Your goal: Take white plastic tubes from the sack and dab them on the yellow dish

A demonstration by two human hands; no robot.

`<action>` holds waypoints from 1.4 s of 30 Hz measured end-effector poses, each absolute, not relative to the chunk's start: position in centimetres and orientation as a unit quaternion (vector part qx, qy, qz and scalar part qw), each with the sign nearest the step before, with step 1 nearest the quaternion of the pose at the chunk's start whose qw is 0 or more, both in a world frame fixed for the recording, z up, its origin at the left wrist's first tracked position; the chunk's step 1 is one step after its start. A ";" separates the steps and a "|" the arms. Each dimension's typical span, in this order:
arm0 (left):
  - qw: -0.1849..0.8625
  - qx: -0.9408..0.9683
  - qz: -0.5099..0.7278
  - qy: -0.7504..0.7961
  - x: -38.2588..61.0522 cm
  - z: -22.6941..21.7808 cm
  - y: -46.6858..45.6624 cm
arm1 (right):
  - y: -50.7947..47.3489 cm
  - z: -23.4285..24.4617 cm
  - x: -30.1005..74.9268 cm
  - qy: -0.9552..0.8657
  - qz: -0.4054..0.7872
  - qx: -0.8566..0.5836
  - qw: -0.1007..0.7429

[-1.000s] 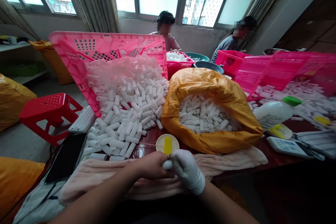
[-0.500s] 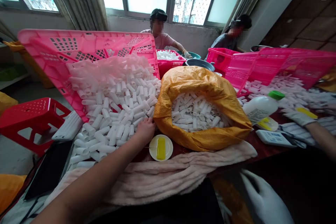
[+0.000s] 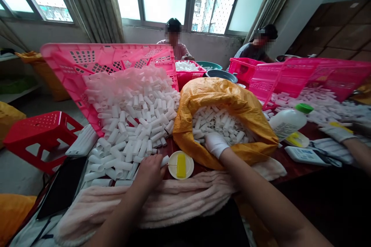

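Note:
My bare left hand (image 3: 150, 168) is closed at the front of a heap of white plastic tubes (image 3: 139, 123). A short white tube (image 3: 165, 161) sticks out from its fingertips. Just right of it lies a small round dish (image 3: 189, 166) with a yellow pad (image 3: 181, 165) and a thin stick. My right hand (image 3: 216, 144), in a white glove, reaches into an orange woven sack (image 3: 182, 127) of white tubes (image 3: 220, 121). Its fingers are down at the tubes and mostly hidden, so their grip does not show.
A tipped pink crate (image 3: 107, 48) backs the heap. Right of the sack are a green-capped bottle (image 3: 286, 123), a white box-shaped device (image 3: 304, 155) and a co-worker's gloved hand (image 3: 337, 132). A pink towel (image 3: 188, 197) lines the front edge. Two people sit opposite.
My right hand has come up from below the table edge into the sack. My left hand has drawn back toward me from the heap, a tube now showing at its fingers.

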State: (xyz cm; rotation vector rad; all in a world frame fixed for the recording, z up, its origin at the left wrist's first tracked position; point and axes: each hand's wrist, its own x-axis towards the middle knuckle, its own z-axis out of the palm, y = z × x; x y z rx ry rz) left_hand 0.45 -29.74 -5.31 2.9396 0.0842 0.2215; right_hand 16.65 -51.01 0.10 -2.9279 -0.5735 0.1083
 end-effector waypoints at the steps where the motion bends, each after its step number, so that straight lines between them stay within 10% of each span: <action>1: 0.100 0.992 0.072 0.027 0.5 -5.7 -29.7 | -51.8 0.5 16.2 -0.182 0.029 -0.981 0.068; 10: 0.141 0.986 0.087 0.009 1.1 -7.1 -29.3 | -51.6 -3.9 9.1 -0.319 -0.010 -0.805 0.499; 42: 0.157 0.980 0.124 0.008 1.3 -7.8 -29.1 | -50.3 -7.6 9.4 -0.444 -0.123 -0.828 0.319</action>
